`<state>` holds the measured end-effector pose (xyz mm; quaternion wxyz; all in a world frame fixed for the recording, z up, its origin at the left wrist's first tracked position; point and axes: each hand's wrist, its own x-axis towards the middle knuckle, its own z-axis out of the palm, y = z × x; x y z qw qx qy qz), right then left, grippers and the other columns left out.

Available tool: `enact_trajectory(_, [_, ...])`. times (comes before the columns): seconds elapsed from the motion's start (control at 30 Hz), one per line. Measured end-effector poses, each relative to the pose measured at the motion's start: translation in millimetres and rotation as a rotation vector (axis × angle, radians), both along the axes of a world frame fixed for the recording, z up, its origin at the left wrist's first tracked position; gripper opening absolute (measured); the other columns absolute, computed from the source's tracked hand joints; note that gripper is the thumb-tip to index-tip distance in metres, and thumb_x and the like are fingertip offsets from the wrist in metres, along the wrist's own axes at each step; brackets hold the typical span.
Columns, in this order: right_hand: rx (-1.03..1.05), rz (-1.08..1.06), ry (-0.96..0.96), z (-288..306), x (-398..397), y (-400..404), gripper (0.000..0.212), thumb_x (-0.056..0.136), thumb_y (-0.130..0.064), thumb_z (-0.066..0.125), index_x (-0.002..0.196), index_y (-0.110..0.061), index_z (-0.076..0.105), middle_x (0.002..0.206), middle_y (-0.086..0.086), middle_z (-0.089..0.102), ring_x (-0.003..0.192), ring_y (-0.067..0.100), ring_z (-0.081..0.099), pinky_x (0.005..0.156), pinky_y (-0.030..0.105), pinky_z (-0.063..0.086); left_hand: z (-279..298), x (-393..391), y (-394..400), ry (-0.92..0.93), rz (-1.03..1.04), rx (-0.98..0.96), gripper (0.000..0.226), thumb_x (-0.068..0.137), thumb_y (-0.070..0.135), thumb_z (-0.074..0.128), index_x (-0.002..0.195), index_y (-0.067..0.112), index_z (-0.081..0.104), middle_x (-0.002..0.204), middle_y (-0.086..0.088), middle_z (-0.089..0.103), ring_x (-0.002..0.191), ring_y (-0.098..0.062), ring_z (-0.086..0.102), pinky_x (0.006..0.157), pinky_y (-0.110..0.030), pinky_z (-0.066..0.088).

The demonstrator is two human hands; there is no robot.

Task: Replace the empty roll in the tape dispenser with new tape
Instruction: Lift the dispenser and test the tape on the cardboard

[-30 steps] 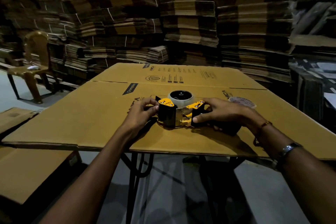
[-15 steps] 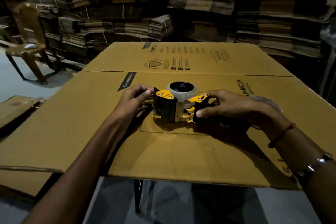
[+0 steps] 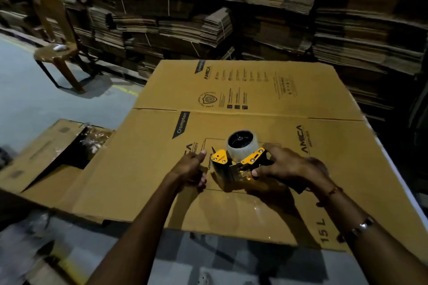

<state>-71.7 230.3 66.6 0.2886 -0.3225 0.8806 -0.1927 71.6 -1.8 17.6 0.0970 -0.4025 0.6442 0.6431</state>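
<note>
Right grip (image 3: 287,169) clasped the tape dispenser (image 3: 238,164) on the table (image 3: 139,180), left hand (image 3: 192,169) loose beside it; seemingly the roll (image 3: 242,146) was seated, threading tape came next.

Tape dispenser (image 3: 238,165) with tape roll (image 3: 242,147) on flattened carton (image 3: 254,104); right hand (image 3: 287,169) grips its handle side, left hand (image 3: 190,169) just left, fingers curled, apart.

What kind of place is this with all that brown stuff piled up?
Probably a warehouse or packing room for cardboard boxes. Tall stacks of flattened cartons fill the back wall, a big flattened box serves as the work surface, and a tape dispenser sits on it.
</note>
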Motion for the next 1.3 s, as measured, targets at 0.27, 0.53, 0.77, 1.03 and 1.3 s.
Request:
enact_trajectory(0.27, [0.029, -0.009, 0.248, 14, 26, 29, 0.045, 0.081, -0.048, 0.074, 0.104, -0.035, 0.037, 0.101, 0.000, 0.065, 0.092, 0.025, 0.061, 0.073, 0.040, 0.053, 15, -19, 25, -0.159, -0.019, 0.323, 0.053, 0.099, 0.052, 0.048, 0.126, 0.006, 0.050, 0.097, -0.023, 0.066, 0.081, -0.028, 0.068, 0.071, -0.036, 0.061])
enact_trajectory(0.53, [-0.075, -0.097, 0.261, 6, 55, 57, 0.046, 0.087, -0.033, 0.071, 0.120, -0.033, 0.039, 0.103, 0.000, 0.065, 0.094, 0.028, 0.063, 0.067, 0.034, 0.044, 10, -33, 40, -0.151, -0.114, 0.231, 0.012, 0.094, 0.002, 0.057, 0.104, 0.001, 0.064, 0.085, -0.017, 0.068, 0.065, -0.019, 0.067, 0.062, -0.031, 0.061])
enact_trajectory(0.77, [-0.098, -0.273, 0.352, -15, 108, 64, 0.065, 0.091, -0.032, 0.065, 0.146, -0.033, 0.031, 0.135, -0.002, 0.062, 0.109, 0.030, 0.065, 0.075, 0.035, 0.046, -9, -34, 37, -0.164, -0.222, 0.140, 0.017, 0.093, -0.009, 0.046, 0.088, 0.006, 0.053, 0.076, -0.017, 0.061, 0.064, -0.023, 0.063, 0.053, -0.034, 0.058])
enact_trajectory(1.03, [-0.055, -0.557, 0.380, -37, 197, 31, 0.078, 0.087, -0.020, 0.072, 0.153, -0.016, 0.030, 0.130, 0.010, 0.064, 0.101, 0.032, 0.068, 0.072, 0.039, 0.052, -19, -22, 24, -0.067, -0.522, -0.001, 0.017, 0.091, -0.017, 0.047, 0.085, -0.006, 0.059, 0.068, -0.019, 0.054, 0.037, -0.020, 0.053, 0.039, -0.026, 0.047])
enact_trajectory(1.3, [-0.028, -0.893, 0.313, -53, 273, -12, 0.076, 0.093, -0.023, 0.061, 0.155, -0.029, 0.017, 0.142, 0.004, 0.057, 0.090, 0.033, 0.069, 0.066, 0.035, 0.047, -29, -4, 15, 0.154, -0.835, -0.274, 0.019, 0.085, -0.011, 0.051, 0.074, 0.001, 0.062, 0.070, -0.015, 0.053, 0.063, -0.020, 0.049, 0.054, -0.032, 0.044])
